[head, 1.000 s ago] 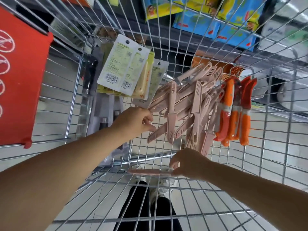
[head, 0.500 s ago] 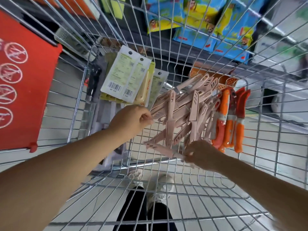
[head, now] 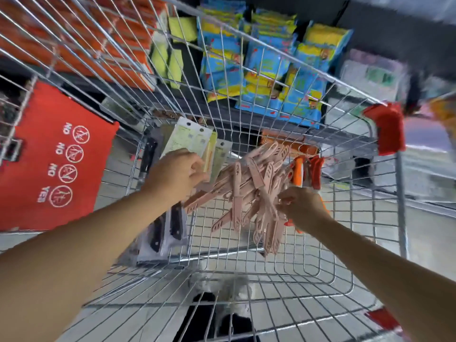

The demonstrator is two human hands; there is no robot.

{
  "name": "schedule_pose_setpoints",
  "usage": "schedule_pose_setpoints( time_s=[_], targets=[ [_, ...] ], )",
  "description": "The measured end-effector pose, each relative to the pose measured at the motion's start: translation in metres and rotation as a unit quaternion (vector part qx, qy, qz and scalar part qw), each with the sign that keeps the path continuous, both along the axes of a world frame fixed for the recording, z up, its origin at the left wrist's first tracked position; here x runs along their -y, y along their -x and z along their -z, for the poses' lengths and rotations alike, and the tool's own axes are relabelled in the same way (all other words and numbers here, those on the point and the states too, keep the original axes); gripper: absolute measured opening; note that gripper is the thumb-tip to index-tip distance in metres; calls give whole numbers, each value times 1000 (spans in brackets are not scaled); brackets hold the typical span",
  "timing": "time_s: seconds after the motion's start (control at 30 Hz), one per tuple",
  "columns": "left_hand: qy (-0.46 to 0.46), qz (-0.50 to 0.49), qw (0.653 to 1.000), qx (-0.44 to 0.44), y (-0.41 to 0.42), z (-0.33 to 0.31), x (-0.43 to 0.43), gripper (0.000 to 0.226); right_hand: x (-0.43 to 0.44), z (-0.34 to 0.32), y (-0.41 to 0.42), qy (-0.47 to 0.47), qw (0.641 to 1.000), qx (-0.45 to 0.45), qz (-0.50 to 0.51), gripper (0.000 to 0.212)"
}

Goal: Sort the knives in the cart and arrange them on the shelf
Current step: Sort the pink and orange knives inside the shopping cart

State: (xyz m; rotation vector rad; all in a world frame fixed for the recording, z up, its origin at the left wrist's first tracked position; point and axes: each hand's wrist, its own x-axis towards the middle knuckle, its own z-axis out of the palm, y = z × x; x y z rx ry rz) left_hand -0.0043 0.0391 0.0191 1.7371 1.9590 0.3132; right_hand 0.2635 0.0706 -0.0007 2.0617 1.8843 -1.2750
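Cart with knives. Gripped bunch of pink knives with curled left hand. Pinched one with right hand, just beside orange knives.

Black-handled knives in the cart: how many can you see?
3: one black-handled knife against the left wall of the metal wire cart, two packaged beneath the left hand. Others may be hidden.

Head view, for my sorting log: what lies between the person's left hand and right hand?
A heap of pink knives lies between the left hand and the right hand, in the head view.
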Motion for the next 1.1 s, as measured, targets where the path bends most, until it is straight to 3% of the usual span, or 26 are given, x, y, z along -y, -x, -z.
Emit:
schedule_pose_setpoints(
  time_s=[0.37,0.6,0.83,1.1],
  targets=[
    [-91,17,990,-104,17,-170,40,27,12,-159,-4,-101,993,12,-62,13],
    [-79,-1,986,-144,18,-231,84,32,28,-224,9,-136,988,-12,-78,25],
    [-69,-23,985,-156,26,-250,103,33,38,-252,30,-141,984,-30,-104,32],
    [-47,-64,991,-111,55,-215,98,35,26,-227,74,-99,986,-8,-132,32]
  ],
)
